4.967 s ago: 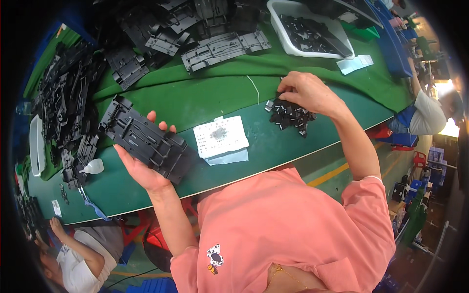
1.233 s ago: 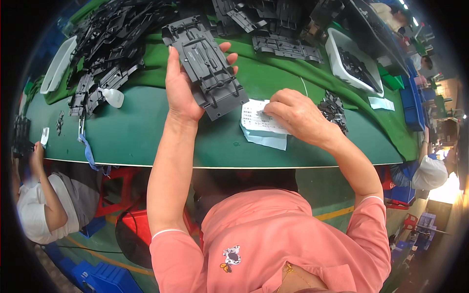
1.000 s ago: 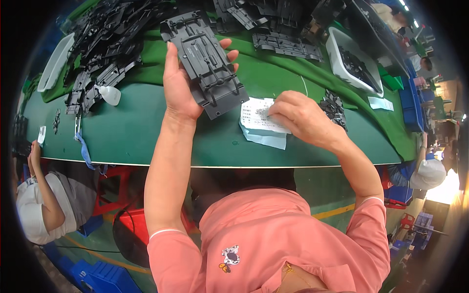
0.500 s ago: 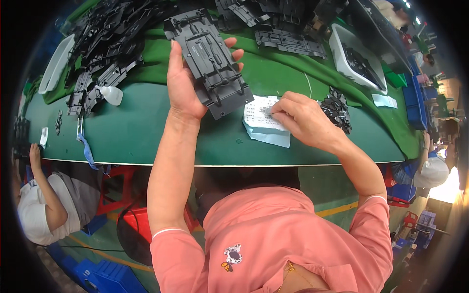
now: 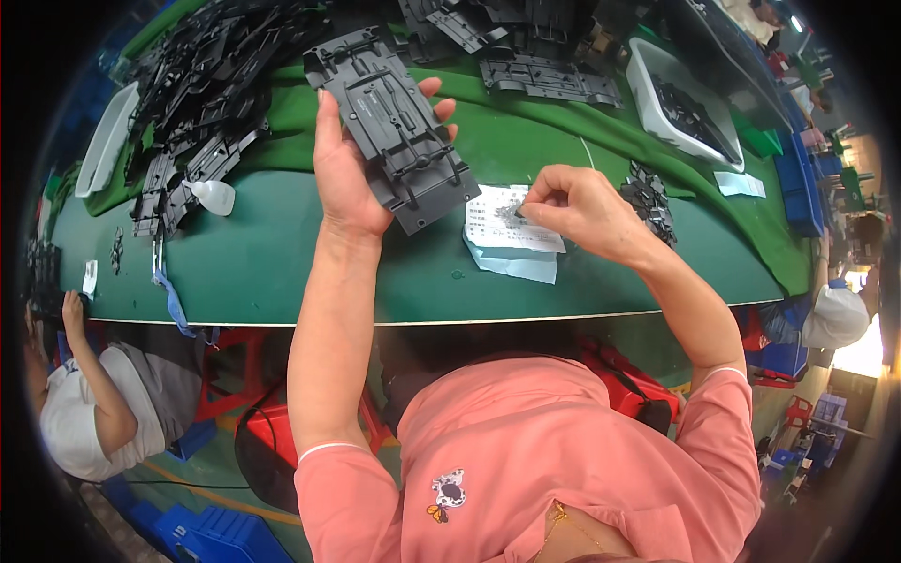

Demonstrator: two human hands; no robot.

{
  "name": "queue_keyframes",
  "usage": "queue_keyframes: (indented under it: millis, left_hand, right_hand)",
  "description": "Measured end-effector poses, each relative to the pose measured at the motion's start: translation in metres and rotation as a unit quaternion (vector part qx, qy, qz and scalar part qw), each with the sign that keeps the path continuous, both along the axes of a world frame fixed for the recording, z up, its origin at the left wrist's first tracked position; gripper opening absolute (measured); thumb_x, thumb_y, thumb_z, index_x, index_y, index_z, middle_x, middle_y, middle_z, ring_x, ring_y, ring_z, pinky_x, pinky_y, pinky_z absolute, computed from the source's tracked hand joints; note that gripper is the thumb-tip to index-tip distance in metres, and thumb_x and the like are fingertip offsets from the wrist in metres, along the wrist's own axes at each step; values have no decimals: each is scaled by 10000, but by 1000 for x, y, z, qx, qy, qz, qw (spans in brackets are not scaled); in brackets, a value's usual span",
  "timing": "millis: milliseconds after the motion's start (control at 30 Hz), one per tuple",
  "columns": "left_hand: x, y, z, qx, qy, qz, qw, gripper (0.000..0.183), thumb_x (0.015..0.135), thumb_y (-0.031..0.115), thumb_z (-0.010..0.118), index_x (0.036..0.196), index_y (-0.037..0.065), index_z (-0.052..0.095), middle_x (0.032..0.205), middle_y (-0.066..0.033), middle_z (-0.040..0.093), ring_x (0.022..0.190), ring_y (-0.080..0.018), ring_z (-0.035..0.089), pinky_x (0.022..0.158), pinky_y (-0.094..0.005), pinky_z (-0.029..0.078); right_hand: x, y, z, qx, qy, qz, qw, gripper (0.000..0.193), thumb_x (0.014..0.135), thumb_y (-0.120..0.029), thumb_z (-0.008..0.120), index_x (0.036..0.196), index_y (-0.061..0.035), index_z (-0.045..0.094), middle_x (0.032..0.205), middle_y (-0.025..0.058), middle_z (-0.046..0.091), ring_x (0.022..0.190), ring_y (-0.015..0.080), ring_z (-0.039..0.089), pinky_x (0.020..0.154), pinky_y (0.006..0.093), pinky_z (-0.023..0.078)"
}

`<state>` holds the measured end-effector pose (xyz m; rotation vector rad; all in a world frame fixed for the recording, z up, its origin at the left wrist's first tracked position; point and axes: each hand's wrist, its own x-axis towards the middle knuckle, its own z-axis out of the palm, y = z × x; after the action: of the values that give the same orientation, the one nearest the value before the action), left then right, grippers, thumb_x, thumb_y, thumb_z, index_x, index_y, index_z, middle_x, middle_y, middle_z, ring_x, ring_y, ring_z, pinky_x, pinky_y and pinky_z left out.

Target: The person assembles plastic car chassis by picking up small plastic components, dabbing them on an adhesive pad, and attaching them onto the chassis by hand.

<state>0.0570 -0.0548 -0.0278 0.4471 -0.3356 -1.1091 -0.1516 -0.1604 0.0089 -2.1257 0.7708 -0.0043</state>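
Note:
A black plastic toy-car chassis is held tilted above the table in my left hand, thumb along one edge and fingers round the other. Its moulded side with rods and ribs faces up. Over a printed paper slip, my right hand is closed in a pinch at a little heap of tiny metallic pieces. Whatever is between those fingertips is too small to make out. Just beyond that hand lies a pile of small black parts.
More black chassis are heaped at the far left, with others at the back. A white bottle stands left, near a blue-strapped tool. A white bin of black parts is at right. Another person sits at left.
The chassis and my left hand have shifted slightly left in view. My right hand stays over the metallic pieces, its fingers bent into a tighter pinch.

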Motion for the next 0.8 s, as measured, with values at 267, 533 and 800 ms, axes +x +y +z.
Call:
queue_keyframes:
  millis: [267,533,800]
  left_hand:
    - [2,1,0,7,-2,3,1000,700,964,570,171,1301,9,420,1226,-221,538,1031,-339,590,867,-468,515]
    - [6,1,-3,-18,-5,-29,999,720,965,568,172,1350,0,389,1309,-206,489,1075,-330,564,944,-476,467]
    - [-7,2,4,-2,36,-37,999,760,944,616,185,1266,-15,460,1250,-199,530,1032,-332,588,889,-474,500]
  right_hand:
    - [0,-4,-15,-232,-75,95,965,101,796,-112,632,779,-13,623,766,122,603,712,263,593,668,360,454]
    - [0,4,-10,-276,-91,169,942,71,816,-117,633,816,-46,640,787,89,572,742,261,541,705,353,382]
    - [-6,9,-2,-184,-183,101,961,84,814,-68,659,856,5,668,786,80,583,687,172,567,579,286,444]
